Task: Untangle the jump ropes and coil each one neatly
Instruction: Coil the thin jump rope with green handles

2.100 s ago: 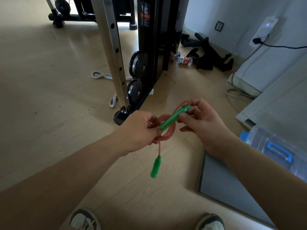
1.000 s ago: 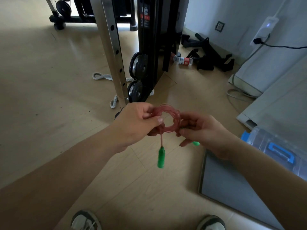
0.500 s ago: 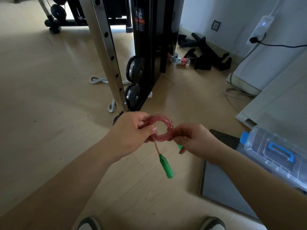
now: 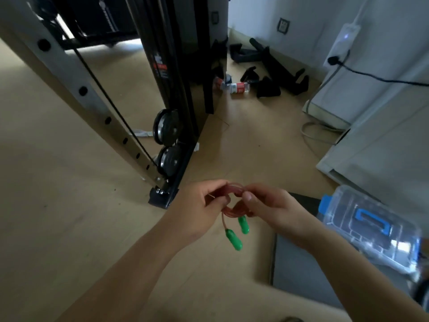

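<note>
A pink translucent jump rope [image 4: 233, 189] is wound into a small coil and held above the wooden floor. My left hand [image 4: 199, 212] pinches the coil's left side. My right hand [image 4: 270, 209] grips its right side, fingers curled round the strands. Two green handles hang below the coil: one [image 4: 232, 239] lower on a short length of rope, the other [image 4: 243, 224] just under my right hand. Part of the coil is hidden by my fingers.
A gym machine with a perforated steel upright [image 4: 92, 105] and black weight plates [image 4: 166, 130] stands just beyond my hands. A clear plastic box with blue latches [image 4: 371, 226] lies at the right on a grey mat [image 4: 299, 270]. Black equipment parts [image 4: 276, 68] and a bottle [image 4: 234, 87] lie by the wall.
The free green handle, earlier held across the coil by my right hand, now hangs below beside the other. The view has moved closer to the machine and turned right.
</note>
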`<act>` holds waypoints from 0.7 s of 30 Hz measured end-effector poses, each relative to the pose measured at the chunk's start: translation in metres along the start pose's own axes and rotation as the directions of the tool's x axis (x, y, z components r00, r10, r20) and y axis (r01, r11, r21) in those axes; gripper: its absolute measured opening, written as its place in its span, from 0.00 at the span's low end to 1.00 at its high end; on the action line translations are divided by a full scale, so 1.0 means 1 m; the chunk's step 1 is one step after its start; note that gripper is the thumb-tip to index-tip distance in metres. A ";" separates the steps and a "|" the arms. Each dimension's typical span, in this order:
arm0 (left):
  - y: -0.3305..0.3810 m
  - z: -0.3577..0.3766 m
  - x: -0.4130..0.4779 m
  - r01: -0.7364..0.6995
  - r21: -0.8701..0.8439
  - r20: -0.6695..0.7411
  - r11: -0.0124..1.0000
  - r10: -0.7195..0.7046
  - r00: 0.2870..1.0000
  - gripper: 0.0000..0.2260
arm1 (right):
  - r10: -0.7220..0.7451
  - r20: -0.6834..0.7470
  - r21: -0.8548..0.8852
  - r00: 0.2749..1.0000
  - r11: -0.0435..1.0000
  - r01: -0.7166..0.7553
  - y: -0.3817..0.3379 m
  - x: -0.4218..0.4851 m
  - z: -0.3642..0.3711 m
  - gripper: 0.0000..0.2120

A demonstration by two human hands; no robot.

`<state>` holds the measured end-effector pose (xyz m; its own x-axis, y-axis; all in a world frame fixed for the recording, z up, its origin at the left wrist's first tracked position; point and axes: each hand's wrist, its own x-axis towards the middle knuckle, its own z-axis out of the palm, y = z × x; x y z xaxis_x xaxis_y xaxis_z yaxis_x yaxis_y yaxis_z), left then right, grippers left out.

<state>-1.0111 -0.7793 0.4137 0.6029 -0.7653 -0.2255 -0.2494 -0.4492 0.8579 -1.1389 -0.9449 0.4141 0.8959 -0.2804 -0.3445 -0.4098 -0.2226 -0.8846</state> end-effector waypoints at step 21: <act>0.605 -0.117 0.091 -0.185 -0.003 -0.096 0.983 0.184 0.978 0.10 | -0.071 -0.366 -0.177 0.928 0.984 0.006 -0.447 -0.127 -0.413 0.09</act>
<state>-1.0180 -1.0669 0.9666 0.6170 -0.7868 -0.0181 -0.3547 -0.2986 0.8860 -1.1403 -1.1953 0.9836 0.7980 -0.5858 -0.1418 -0.4284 -0.3858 -0.8171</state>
